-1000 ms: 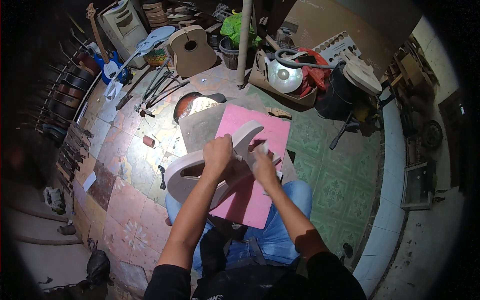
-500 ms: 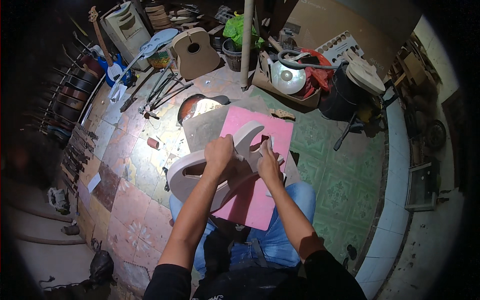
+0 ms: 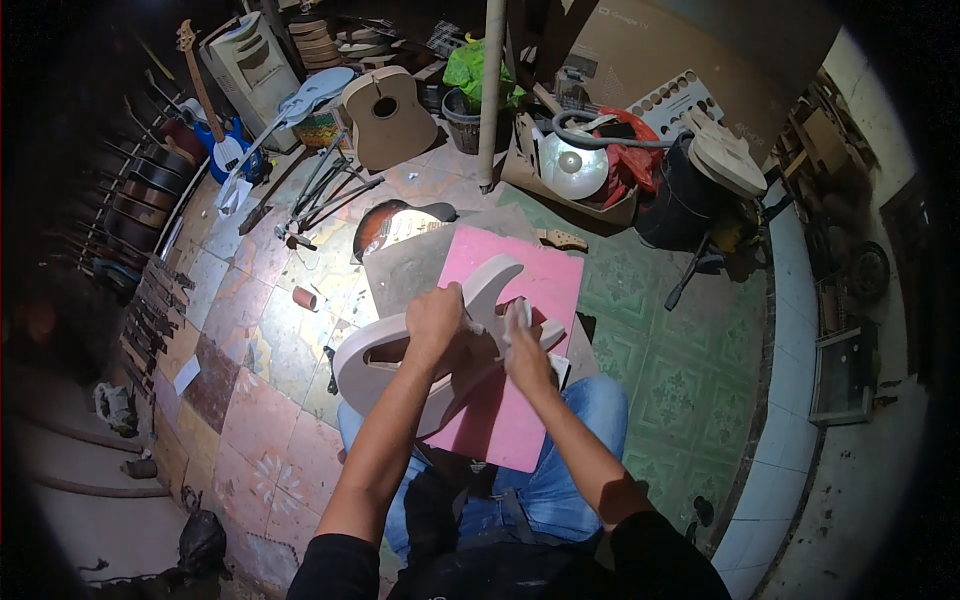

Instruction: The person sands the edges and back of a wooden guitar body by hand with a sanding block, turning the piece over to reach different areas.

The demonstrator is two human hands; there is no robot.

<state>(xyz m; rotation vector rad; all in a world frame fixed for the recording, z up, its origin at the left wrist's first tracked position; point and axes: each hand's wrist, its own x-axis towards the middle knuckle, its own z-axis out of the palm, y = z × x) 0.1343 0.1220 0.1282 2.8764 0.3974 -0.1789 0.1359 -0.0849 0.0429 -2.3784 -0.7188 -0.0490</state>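
Observation:
An unfinished electric guitar body (image 3: 375, 332), pale and with a cut-out cavity, lies tilted over a pink board (image 3: 550, 280) above my lap. My left hand (image 3: 437, 318) is closed around its middle, the fingertips hidden by the hand and the body. My right hand (image 3: 526, 355) is at the inner curve by the right-hand horn. It is closed on a small pale piece (image 3: 520, 314) that is smeared by motion; its kind does not show plainly.
Beyond the pink board lie a grey board (image 3: 400, 278), a sunburst guitar body (image 3: 378, 228) and a guitar headstock (image 3: 562, 240). A reddish-brown cylinder (image 3: 304, 298) rests on the tiles. Metal stands (image 3: 335, 190), an acoustic guitar body (image 3: 392, 125) and a filled cardboard box (image 3: 570, 195) are farther off.
My right hand has drawn slightly toward me and left along the guitar body's edge. My left hand keeps its hold, and the body has barely shifted.

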